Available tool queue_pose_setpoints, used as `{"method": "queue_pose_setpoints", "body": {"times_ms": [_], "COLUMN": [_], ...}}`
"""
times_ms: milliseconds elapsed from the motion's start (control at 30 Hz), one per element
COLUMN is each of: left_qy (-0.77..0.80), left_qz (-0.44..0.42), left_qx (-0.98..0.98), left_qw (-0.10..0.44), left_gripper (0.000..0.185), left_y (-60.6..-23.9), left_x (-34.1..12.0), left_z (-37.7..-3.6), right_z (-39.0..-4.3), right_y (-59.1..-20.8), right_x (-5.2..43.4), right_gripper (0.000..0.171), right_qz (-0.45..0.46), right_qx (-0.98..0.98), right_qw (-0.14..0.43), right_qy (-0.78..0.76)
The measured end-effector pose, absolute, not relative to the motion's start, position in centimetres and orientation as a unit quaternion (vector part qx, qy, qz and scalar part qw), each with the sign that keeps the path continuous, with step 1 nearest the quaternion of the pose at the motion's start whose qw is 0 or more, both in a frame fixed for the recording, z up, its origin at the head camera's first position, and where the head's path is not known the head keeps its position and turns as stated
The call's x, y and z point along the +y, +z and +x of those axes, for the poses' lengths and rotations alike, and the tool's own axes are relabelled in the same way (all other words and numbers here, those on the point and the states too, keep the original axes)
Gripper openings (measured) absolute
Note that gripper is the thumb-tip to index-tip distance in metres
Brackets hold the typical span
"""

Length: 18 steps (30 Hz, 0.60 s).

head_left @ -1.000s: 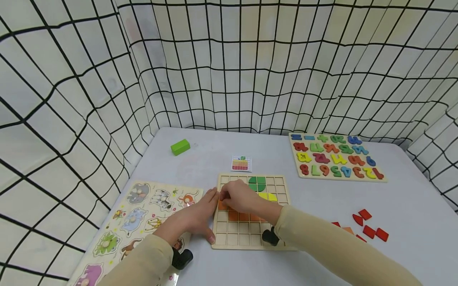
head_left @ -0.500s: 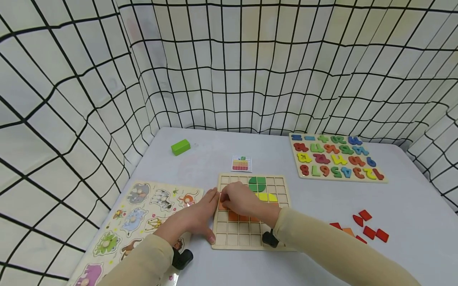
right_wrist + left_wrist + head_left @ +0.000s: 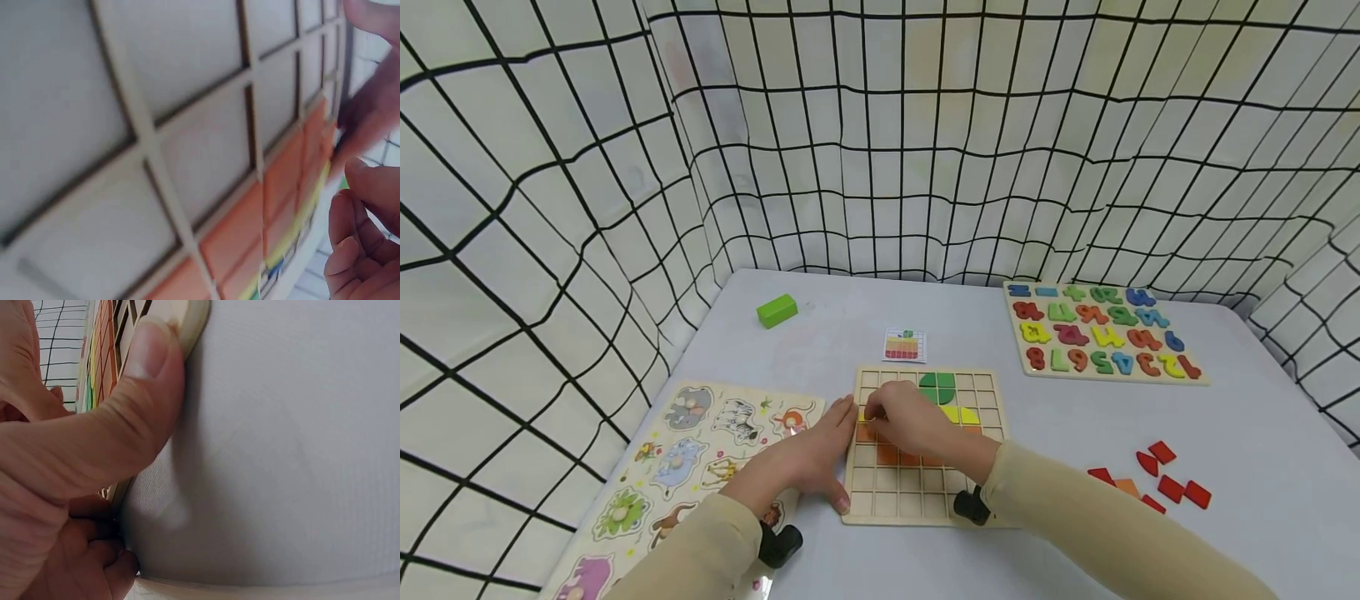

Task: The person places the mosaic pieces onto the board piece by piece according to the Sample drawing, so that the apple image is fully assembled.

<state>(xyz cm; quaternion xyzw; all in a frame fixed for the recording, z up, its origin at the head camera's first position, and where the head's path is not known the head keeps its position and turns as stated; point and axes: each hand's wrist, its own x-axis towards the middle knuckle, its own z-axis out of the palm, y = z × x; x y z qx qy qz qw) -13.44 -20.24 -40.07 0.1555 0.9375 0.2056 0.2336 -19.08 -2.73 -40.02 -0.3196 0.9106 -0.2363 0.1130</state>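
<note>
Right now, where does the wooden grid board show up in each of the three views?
Head: the grid board lies low in the middle, partly under both hands, beside the animal puzzle.
Left wrist: only its corner edge shows at the top left, with the left thumb pressed on it.
Right wrist: its cells fill nearly the whole picture.
Shared landmark: the orange tiles set in the board, seen in all three.

On the number puzzle board [image 3: 1105,337] at the worktop's far right corner, coloured digits lie upside down to the camera; its near row reads 1, 2, 3, 4, 5, 6, 7, 8. Nothing else is legible.
</note>
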Motion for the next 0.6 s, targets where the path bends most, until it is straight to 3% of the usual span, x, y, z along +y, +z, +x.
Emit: {"method": "queue_pose_setpoints", "body": {"times_ms": [267, 600], "left_qy": [0.210, 0.210], "left_qz": [0.145, 0.144], "left_qx": [0.938, 0.938], "left_qw": [0.235, 0.235], "left_gripper": [0.129, 0.129], "left_y": [-40.1, -39.9], "left_x": [-19.9, -20.0], "left_z": [-13.3, -13.2], "right_z": [-19.3, -17.9], "right_y": [-38.9, -39.2], "right_x": [3.5, 16.8], "right_gripper": [0.005, 0.014], "right_qz": [-0.243, -0.185], "right_qx": [0.926, 0.948], "right_qw": [0.110, 0.103], "right_qy": [-0.266, -0.237]}}
